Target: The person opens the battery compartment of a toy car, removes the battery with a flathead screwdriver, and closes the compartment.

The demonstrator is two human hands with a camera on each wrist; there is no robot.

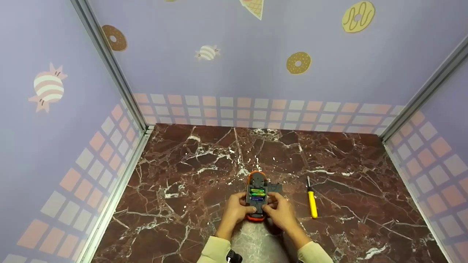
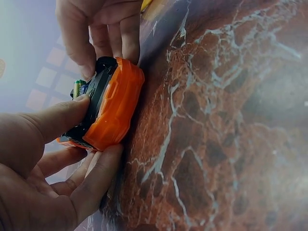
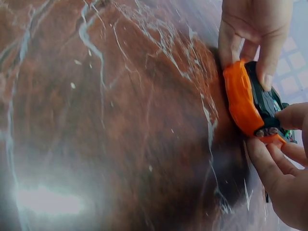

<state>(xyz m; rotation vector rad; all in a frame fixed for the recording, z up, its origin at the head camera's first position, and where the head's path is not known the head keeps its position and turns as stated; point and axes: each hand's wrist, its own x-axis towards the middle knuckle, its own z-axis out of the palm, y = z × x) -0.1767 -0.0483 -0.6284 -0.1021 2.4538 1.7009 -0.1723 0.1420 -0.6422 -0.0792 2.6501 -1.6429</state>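
An orange toy car [image 1: 258,179] lies upside down, its dark underside facing up and its battery compartment uncovered. Green batteries [image 1: 258,192] and a dark blue battery [image 1: 257,199] lie side by side in it. My left hand [image 1: 236,209] grips the car's left side, thumb on the underside. From the right, my right hand [image 1: 283,210] holds the opposite side, its thumb also on the underside. In the left wrist view, the fingers of the left hand [image 2: 62,159] curl under the orange body [image 2: 117,110]. The right wrist view shows the right hand [image 3: 284,168] around the car's edge.
A screwdriver [image 1: 312,202] with a yellow handle lies right of the right hand. A flat dark piece [image 1: 275,188] sits just beside the car on the marbled tabletop [image 1: 190,219]. Patterned panels [image 1: 256,80] stand at the back and both sides.
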